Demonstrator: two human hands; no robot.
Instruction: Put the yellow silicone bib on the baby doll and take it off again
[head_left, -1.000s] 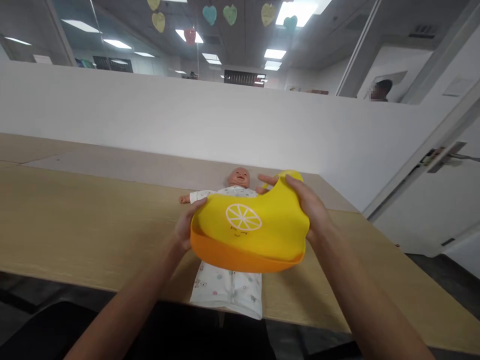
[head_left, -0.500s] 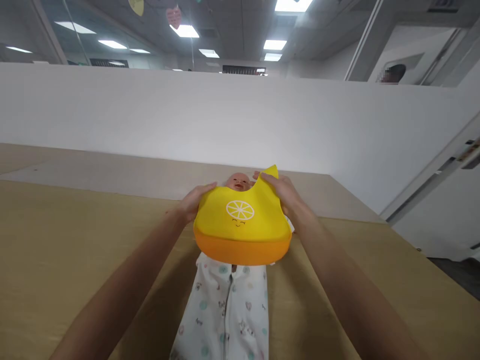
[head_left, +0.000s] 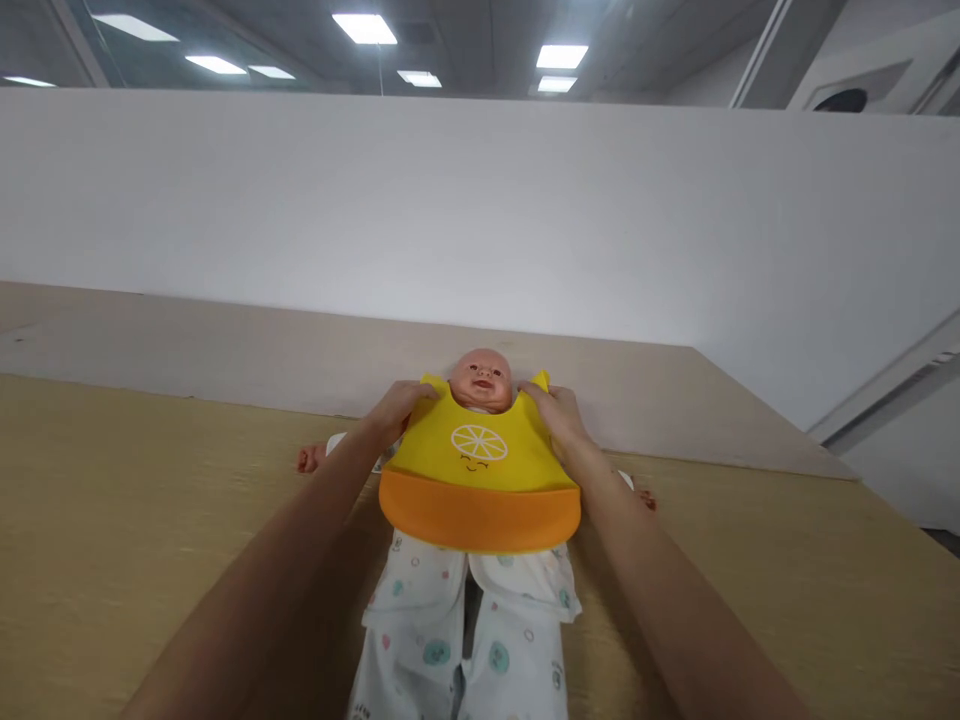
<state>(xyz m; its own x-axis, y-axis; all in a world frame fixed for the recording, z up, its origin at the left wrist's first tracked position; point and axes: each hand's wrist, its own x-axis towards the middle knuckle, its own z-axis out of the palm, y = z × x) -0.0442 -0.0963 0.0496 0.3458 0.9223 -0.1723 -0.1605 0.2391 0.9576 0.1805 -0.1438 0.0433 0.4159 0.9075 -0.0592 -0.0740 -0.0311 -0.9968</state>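
A yellow bib (head_left: 480, 465) with a white citrus slice, a smiling face and an orange catch pocket is spread over the chest of a baby doll (head_left: 484, 375). My left hand (head_left: 401, 408) pinches its upper left corner, beside the doll's neck. At the opposite upper corner my right hand (head_left: 556, 410) grips the other strap end. The neckline curves just under the doll's chin. The doll lies on its back with both arms out sideways, partly behind my forearms. White printed clothes (head_left: 465, 630) cover its legs; the bib hides its torso.
The doll rests on a tan tabletop (head_left: 187, 520), with a paler strip (head_left: 225, 350) along the far side. A white wall (head_left: 450, 210) stands behind, with glass above it. The table's edge slants away at the right.
Both hands have brought the bib toward the doll's chest and neck. The right strap end has come down, and the doll's face and arms now show more. The camera view has tilted downward.
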